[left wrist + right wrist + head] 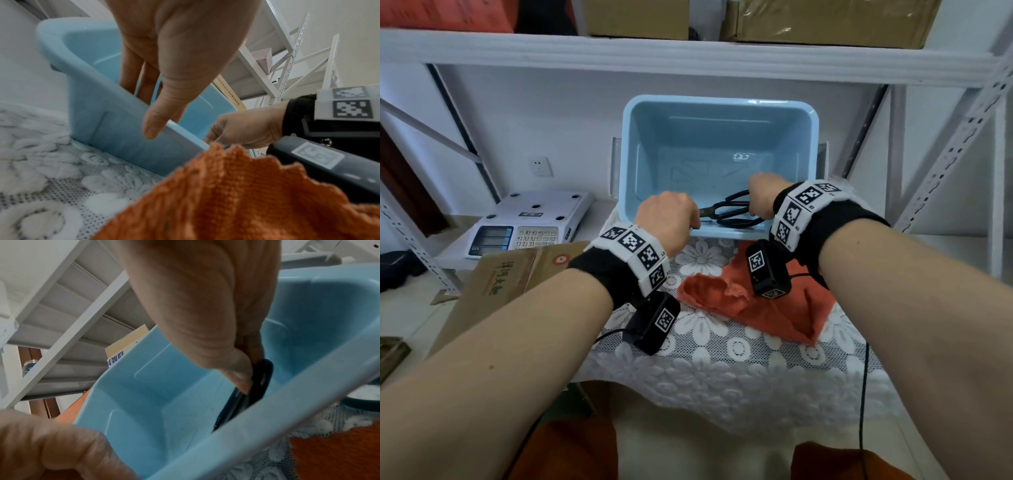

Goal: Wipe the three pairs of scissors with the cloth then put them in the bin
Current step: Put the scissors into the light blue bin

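Both hands reach into the blue bin (804,144). The right hand (762,198) pinches black scissors (732,212) by a handle loop, lowering them inside. The left hand (669,219) hooks its fingers over the near rim, likely steadying the bin.

- My left hand (669,219) hides the scissors' (732,214) blade tips.
- I can't count the pairs in the bin (719,113).
- The cloth (236,194) is blurred and cut off.

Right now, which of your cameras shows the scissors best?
The head view: the black scissors lie in the blue bin, handles and blades both showing, held by the right hand with the left hand at the blade end. The right wrist view shows only a handle loop. The left wrist view hides them behind the bin wall.
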